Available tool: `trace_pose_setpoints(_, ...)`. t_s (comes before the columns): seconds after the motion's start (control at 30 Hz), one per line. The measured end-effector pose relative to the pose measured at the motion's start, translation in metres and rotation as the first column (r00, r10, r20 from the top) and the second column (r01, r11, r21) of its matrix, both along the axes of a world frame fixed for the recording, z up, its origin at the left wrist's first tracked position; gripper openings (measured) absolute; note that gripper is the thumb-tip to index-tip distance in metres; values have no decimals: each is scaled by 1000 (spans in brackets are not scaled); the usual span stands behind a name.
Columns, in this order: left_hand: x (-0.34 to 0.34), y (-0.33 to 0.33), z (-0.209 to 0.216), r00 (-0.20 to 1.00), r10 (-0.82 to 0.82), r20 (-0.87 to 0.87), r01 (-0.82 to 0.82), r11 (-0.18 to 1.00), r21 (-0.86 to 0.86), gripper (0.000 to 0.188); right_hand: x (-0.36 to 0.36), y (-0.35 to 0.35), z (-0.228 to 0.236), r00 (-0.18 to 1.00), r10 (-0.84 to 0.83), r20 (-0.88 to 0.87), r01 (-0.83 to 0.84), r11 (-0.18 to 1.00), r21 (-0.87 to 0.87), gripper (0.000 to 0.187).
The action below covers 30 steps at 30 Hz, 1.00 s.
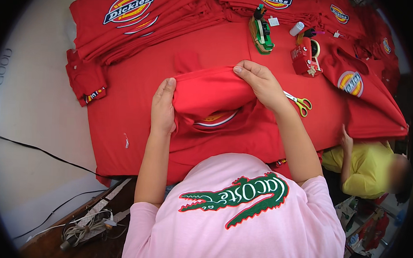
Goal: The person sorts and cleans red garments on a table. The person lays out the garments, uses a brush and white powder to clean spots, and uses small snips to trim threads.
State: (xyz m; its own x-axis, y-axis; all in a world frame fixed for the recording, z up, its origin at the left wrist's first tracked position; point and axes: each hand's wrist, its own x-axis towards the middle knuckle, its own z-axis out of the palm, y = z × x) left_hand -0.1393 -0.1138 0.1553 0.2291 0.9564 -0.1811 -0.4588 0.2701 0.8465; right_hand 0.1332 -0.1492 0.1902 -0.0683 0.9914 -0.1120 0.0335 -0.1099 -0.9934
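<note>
A red printed T-shirt is stretched between my two hands above the table, its upper edge pulled taut. My left hand pinches that edge at its left end, thumb on top. At the right end, my right hand grips the same edge between thumb and fingers. Part of a round yellow, white and blue print shows below the fold. The rest of the garment drapes down toward my body and over the table's near side. Just right of my right forearm lie scissors with yellow-green handles.
Stacks of folded red shirts line the far side of the red-covered table. A green tape dispenser, a red tape dispenser and a white bottle stand far right. At right, a person in yellow handles another red shirt. Cables lie lower left.
</note>
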Motion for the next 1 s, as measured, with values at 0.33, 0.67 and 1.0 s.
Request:
trace_pose_setpoints(0.33,53,-46,-80,958,-90,272,191,908,-373,27,-94,-32,-64,638,-423,643,-180,730,659,27)
trace_pose_setpoints(0.67,41,-29,-158,653,-310,692,578,793,-191,29,-116,-94,-74,632,-279,723,-477,596,647,18)
trace_pose_setpoints(1.0,40,-62,-47,999,7,42,8,943,-332,48,-23,-32,-65,996,-72,-46,70,996,-50,41)
